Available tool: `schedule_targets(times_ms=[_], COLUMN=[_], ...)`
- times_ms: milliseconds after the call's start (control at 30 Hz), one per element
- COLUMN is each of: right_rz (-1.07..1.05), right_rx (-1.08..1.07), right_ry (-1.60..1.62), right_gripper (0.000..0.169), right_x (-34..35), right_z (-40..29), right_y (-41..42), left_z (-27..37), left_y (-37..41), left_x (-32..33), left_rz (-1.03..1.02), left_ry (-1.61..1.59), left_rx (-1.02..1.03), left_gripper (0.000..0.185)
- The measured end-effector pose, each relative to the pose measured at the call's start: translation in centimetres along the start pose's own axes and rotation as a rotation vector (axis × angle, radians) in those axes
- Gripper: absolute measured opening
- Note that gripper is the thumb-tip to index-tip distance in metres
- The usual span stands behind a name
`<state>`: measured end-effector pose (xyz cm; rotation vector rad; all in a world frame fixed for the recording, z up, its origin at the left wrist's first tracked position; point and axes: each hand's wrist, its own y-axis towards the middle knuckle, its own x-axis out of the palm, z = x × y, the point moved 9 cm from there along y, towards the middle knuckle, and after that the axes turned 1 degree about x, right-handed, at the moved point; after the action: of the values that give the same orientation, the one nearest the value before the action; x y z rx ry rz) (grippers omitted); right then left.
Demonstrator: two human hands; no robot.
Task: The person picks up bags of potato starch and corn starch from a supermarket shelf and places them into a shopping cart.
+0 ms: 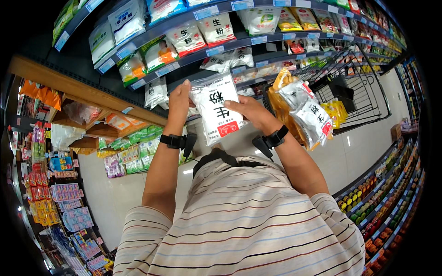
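A white plastic packet of starch powder (217,114) with dark writing and a red patch is held between my two hands, in front of the shelves. My left hand (179,103) grips its upper left edge, thumb pointing up. On the other side, my right hand (253,110) pinches the packet's right edge, the thumb lying across its front. Similar white packets (155,91) lie on the low shelf beyond my left hand. To the right, two white packets (312,119) rest on amber-coloured bags (281,100) in a black wire shopping cart (362,117).
Shelves (203,51) with price tags and bagged powders curve across the top. A wooden display unit (86,91) stands at left, with stacked green packs (145,151) near the floor (114,200). Racks of jars (366,207) line the lower right. Yellow packs (335,110) sit in the cart.
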<state>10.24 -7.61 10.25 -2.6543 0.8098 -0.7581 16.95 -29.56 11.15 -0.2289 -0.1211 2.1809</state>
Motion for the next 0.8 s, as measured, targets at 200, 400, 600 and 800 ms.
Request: schedule_targets(times_ms=[200,400,600,800], right_rz=[-0.017,0.051,-0.075,-0.079], right_rx=[-0.039,0.008,0.054,0.105], right_ry=[-0.011,-0.041,-0.034,-0.118], right_gripper=[0.040,0.047,0.059,0.057], right_x=[-0.2,-1.0,0.2,0.0], right_z=[0.0,0.2,-0.7,-0.1], right_y=[0.3,1.6,0.6,0.8], left_z=[-1.6,-2.9,-4.9,-5.5], left_y=[-1.5,-5.1,-5.1,-4.6], left_x=[2.2,6.3,5.6,4.7], left_rz=[-0.197,-0.356,-0.232,-0.163], left_ry=[-0.343,-0.527,-0.658,-0.696], left_rx=[-0.261,-0.275,-0.379,-0.292], left_gripper=[0.063,0.050,0.042,0.041])
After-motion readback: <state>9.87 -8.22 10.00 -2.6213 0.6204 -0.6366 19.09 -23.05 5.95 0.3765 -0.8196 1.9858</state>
